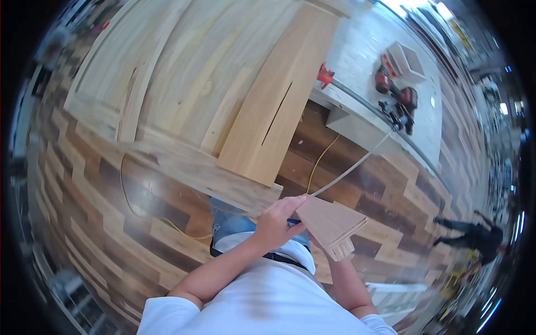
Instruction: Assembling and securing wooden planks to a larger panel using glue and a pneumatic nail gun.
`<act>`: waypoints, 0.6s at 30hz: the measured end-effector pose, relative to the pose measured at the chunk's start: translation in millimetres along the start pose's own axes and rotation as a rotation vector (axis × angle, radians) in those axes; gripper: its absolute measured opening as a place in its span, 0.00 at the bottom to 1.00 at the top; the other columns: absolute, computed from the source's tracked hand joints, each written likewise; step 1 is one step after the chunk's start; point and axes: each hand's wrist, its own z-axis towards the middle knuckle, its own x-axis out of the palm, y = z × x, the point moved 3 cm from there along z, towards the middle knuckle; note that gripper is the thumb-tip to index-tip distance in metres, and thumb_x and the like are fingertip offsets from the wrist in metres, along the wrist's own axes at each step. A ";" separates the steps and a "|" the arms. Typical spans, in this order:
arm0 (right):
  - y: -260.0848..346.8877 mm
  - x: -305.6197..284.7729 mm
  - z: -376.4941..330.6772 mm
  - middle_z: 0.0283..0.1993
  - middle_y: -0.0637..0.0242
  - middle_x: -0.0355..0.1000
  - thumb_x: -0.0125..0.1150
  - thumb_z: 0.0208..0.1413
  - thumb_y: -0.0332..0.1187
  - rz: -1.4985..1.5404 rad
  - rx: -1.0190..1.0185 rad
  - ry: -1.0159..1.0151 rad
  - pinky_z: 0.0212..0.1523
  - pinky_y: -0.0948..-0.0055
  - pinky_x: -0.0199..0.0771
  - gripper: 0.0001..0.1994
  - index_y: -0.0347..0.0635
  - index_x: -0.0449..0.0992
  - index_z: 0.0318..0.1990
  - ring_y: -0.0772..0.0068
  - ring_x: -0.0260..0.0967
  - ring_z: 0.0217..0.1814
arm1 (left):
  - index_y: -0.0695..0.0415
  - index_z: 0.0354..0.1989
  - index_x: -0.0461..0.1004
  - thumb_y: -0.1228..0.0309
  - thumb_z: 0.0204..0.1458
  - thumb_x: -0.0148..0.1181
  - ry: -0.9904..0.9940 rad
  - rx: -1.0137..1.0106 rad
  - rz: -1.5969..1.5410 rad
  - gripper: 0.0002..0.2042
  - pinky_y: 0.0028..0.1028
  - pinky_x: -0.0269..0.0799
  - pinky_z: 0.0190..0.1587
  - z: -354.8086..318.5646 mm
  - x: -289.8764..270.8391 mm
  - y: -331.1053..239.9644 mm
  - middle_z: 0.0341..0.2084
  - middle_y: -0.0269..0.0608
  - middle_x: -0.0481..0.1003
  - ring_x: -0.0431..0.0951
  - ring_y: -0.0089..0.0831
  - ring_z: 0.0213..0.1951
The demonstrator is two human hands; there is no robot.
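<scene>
In front of my body a wooden board [330,222] is held up off the bench, its layered end edge towards the lower right. My left hand [277,222] is closed at the board's left end, fingers curled against it. Beside those fingers shows a small blue thing [293,221], too small to name. From the lower right my right hand [316,241] reaches under the board; the board hides its fingers, though it bears the board from below. Beyond my hands lies a large pale wooden panel [190,84], with a slotted brown plank [273,106] along its right side.
On a white table [357,61] at the right are a red cordless drill [409,98], another red power tool [383,80] and a white box [405,60]. A red clamp [325,76] grips near the plank. A yellow cord [321,162] runs across the floor. Another person [480,241] stands far right.
</scene>
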 end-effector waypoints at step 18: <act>-18.8 -61.7 159.6 0.51 0.52 0.71 0.64 0.41 0.17 -0.025 -0.450 0.645 0.50 0.66 0.74 0.23 0.39 0.74 0.49 0.52 0.72 0.52 | 0.55 0.49 0.72 0.67 0.38 0.68 -0.556 -0.303 0.108 0.25 0.35 0.72 0.47 15.7 52.7 15.1 0.46 0.42 0.73 0.74 0.42 0.46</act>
